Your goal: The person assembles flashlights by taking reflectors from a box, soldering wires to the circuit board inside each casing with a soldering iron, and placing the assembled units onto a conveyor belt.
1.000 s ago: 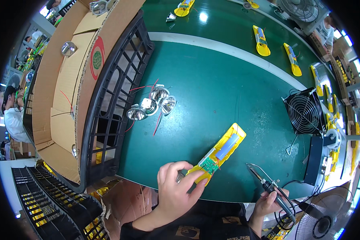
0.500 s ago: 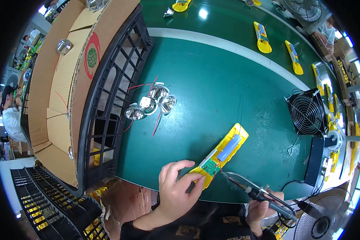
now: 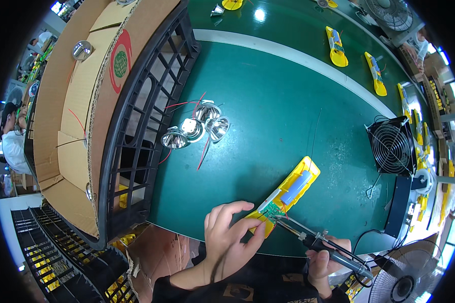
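Observation:
A yellow plastic flashlight casing half point(image 3: 311, 169) lies slantwise near the table's front edge. Inside it sit a blue cylindrical battery point(image 3: 297, 187) and a green circuit board point(image 3: 271, 210) with thin wires. Thumb and forefinger of my left hand point(image 3: 230, 242) are closed at the casing's near end, beside the board; whether a wire is also between them cannot be made out. My right hand point(image 3: 324, 260) grips a soldering iron point(image 3: 333, 253) with a metal solder-feed tube alongside. The iron's tip is at the board, close to my left fingertips.
Several shiny reflector cups point(image 3: 192, 129) with red and black wires lie on the green table point(image 3: 268, 91). A cardboard box point(image 3: 78, 126) in a black crate point(image 3: 131, 141) stands left. At right is a small black fan point(image 3: 391, 145). More yellow casings point(image 3: 337, 48) lie on the belt beyond.
The soldering iron's tip has moved left onto the circuit board. My left hand stays at the casing, its fingers slightly shifted. The whole view has shifted a little.

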The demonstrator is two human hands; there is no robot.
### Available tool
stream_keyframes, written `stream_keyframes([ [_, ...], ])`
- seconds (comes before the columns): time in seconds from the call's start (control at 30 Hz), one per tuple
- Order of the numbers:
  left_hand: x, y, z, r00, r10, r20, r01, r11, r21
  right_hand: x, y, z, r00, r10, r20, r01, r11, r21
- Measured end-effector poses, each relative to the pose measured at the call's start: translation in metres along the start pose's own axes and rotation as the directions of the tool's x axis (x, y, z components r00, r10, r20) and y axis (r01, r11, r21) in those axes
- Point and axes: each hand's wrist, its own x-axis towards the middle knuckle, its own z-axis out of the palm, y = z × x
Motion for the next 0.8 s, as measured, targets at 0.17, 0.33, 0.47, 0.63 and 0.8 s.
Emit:
stream_keyframes([
  [0.17,0.0005,0.0011,-0.0005,1.0,0.003,0.01,-0.003,1.0,0.025,0.0023,-0.0014,-0.0034,0.998,0.028,0.056,-0.026,0.999,-0.033],
  [0.33,-0.0001,0.0011,0.0,1.0,-0.004,0.001,0.004,1.0,0.015,0.0009,-0.0001,-0.0047,0.999,0.015,0.032,-0.013,0.997,-0.071],
  [0.47,-0.0003,0.0006,0.0015,1.0,0.004,-0.007,-0.003,1.0,0.02,0.003,-0.0015,-0.0043,0.999,0.013,0.046,-0.01,0.997,-0.071],
  [0.63,-0.0004,0.0017,-0.0004,1.0,-0.002,0.002,0.002,1.0,0.023,0.0036,-0.0043,-0.0022,0.999,0.027,0.045,-0.025,0.999,-0.045],
  [0.8,-0.0009,-0.0003,0.0009,1.0,-0.003,0.011,0.003,1.0,0.015,0.0039,-0.0026,-0.0018,1.0,-0.012,0.016,0.013,0.997,-0.081],
])
